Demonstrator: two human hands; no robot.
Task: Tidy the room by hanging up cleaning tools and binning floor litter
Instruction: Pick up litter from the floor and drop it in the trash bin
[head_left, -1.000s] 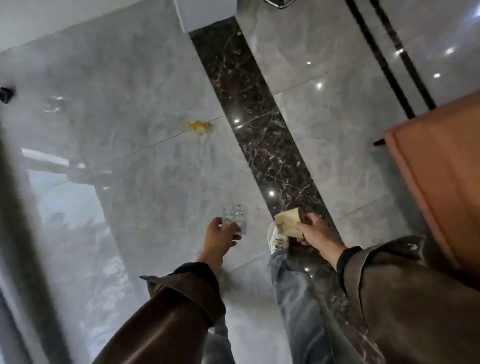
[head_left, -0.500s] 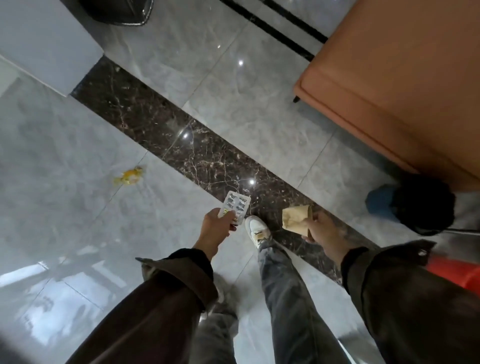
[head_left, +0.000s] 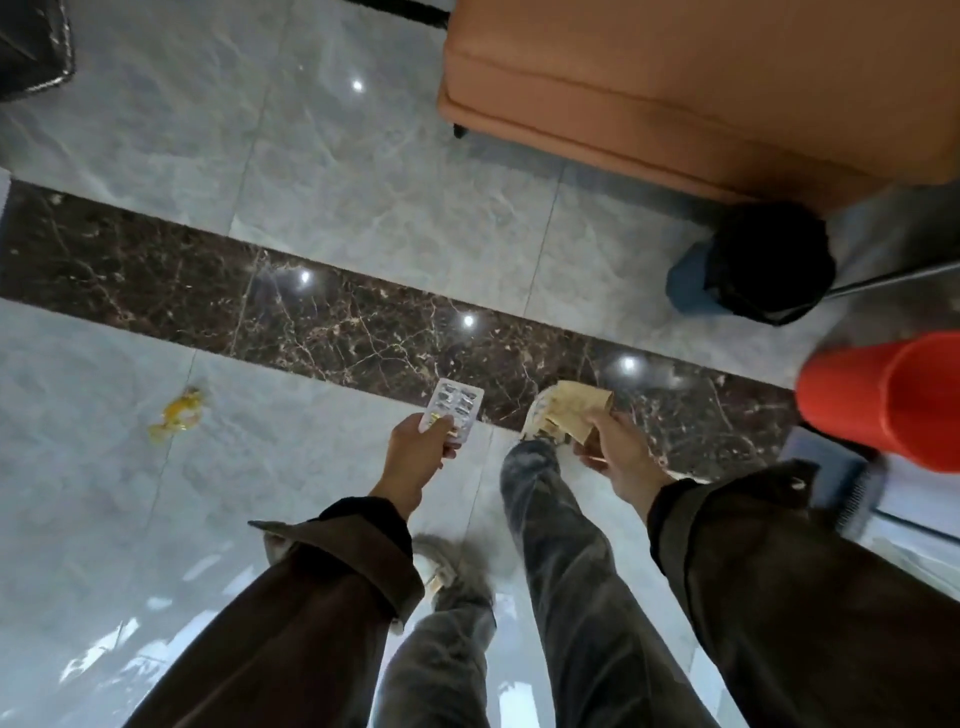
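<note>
Blister pack (head_left: 454, 410) in outstretched left hand (head_left: 418, 454)

The grey floor (head_left: 130, 519) at the left of the frame lies open, with only a yellow wrapper (head_left: 176, 415) on it, well apart from everything else. Across the upper right an orange sofa (head_left: 701, 88) closes the way. Down the right edge a black-lined bin (head_left: 769, 260), a red bucket (head_left: 883, 400) and a mop head (head_left: 841, 483) stand near one another.
</note>
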